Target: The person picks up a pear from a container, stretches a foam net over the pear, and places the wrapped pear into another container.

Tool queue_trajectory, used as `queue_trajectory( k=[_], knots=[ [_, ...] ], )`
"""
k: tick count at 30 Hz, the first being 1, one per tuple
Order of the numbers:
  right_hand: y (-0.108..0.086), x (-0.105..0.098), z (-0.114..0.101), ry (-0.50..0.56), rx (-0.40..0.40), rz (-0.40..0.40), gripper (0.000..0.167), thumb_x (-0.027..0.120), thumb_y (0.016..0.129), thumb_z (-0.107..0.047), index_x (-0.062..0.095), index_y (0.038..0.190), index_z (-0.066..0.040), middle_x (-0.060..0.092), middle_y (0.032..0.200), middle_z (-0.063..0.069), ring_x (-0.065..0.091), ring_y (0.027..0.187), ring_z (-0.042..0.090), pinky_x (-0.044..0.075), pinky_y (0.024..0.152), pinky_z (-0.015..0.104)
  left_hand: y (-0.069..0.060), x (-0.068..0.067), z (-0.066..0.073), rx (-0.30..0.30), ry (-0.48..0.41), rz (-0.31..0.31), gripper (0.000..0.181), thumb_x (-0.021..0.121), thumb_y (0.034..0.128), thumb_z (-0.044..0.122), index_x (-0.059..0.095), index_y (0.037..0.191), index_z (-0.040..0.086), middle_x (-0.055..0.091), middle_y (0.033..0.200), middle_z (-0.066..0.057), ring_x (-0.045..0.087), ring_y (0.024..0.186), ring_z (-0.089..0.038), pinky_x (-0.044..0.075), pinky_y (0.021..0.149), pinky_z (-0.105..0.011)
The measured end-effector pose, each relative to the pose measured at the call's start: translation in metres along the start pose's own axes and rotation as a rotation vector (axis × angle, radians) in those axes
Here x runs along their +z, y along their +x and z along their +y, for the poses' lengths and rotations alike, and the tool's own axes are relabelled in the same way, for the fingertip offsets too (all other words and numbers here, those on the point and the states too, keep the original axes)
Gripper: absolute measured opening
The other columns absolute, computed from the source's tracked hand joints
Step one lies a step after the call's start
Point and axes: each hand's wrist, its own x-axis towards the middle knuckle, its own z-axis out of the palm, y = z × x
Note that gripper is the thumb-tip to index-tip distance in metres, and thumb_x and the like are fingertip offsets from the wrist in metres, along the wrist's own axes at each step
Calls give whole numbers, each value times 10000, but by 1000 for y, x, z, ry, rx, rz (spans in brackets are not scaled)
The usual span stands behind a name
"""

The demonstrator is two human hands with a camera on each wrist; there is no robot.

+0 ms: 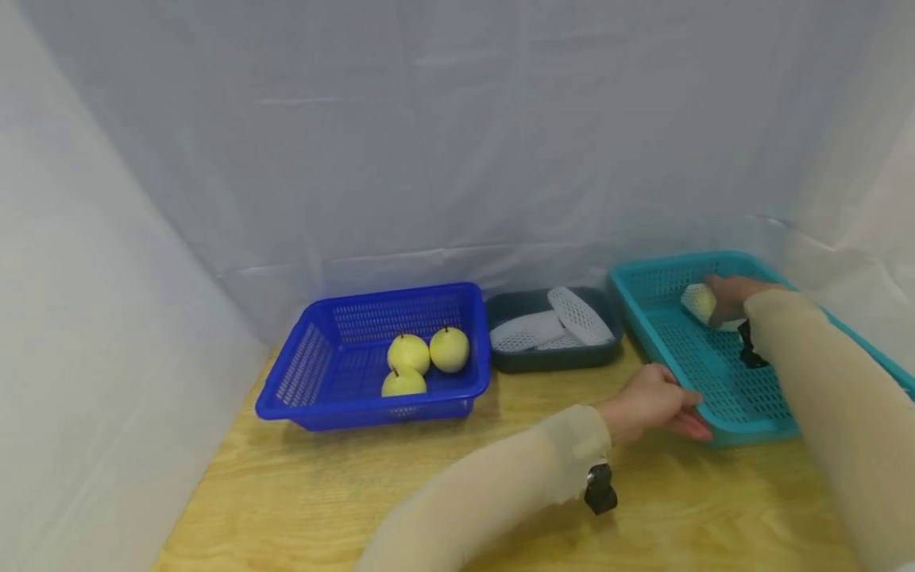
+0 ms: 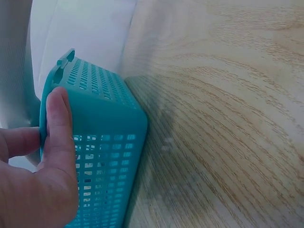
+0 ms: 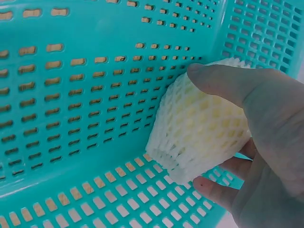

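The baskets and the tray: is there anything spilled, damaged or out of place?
Nothing stands out: three bare fruits lie in the blue basket, foam nets in the dark tray, and the right hand holds a netted fruit inside the teal basket.

Blue slotted basket [image 1: 322,413]: on light wood-grain table [image 1: 300,492], left of center. Contents: three yellow-green pears [image 1: 409,354], grouped toward right end, stems upward; lower part of front pear hidden by basket rim. Dark oblong tray [image 1: 557,361]: just right of blue basket; contact between them not discernible. Contents: white foam net sleeves [image 1: 529,330], one tilted across others, upper end at rear rim. White sheeting [image 1: 443,143]: wrinkled, behind table and at both sides.
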Motion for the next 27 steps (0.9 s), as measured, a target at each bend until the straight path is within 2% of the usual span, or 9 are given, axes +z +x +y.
queue_trajectory(
  k=[6, 9, 14, 17, 23, 27],
  knots=[
    [5, -5, -11, -58, -53, 39, 964, 764, 852, -226, 169, 1497, 173, 216, 1454, 509, 274, 1303, 675, 349, 995, 735, 0, -4, 2, 5, 3, 9, 148, 611, 966, -3, 571, 824, -20, 690, 734, -304, 687, 900, -527, 567, 813, -549],
    [5, -9, -23, -103, -122, 85, 886, 747, 859, -193, 238, 1493, 159, 243, 1465, 491, 276, 1320, 661, 351, 1001, 730, 1, -6, 3, 11, 6, 15, 140, 610, 963, -7, 574, 828, -20, 689, 734, -304, 687, 900, -528, 573, 805, -541],
    [-4, -17, -48, -148, -250, 150, 694, 698, 895, -153, 392, 1457, 114, 370, 1446, 431, 383, 1296, 606, 391, 990, 692, 3, -7, 4, 4, 14, 16, 145, 613, 967, 10, 601, 826, -24, 688, 733, -297, 694, 897, -513, 566, 829, -545],
    [-19, -24, -65, -142, -312, 165, 613, 693, 921, -177, 467, 1433, 73, 449, 1432, 371, 472, 1265, 546, 431, 968, 656, 5, -5, 4, -5, 14, 6, 141, 611, 973, 22, 607, 839, -21, 691, 742, -291, 697, 906, -505, 558, 852, -550],
    [-64, -29, -88, -181, -408, 196, 506, 683, 953, -243, 564, 1393, -23, 623, 1328, 218, 682, 1035, 324, 542, 843, 538, 8, 1, 4, -9, 24, -12, 101, 608, 982, 39, 600, 890, -2, 701, 764, -274, 706, 900, -487, 558, 859, -549],
    [-90, -29, -97, -194, -433, 239, 471, 699, 949, -267, 603, 1371, -81, 691, 1235, 110, 689, 888, 179, 563, 716, 432, 11, 3, 4, 2, 34, -25, 92, 603, 985, 39, 562, 908, 11, 702, 763, -263, 703, 904, -494, 576, 829, -531]
  ],
)
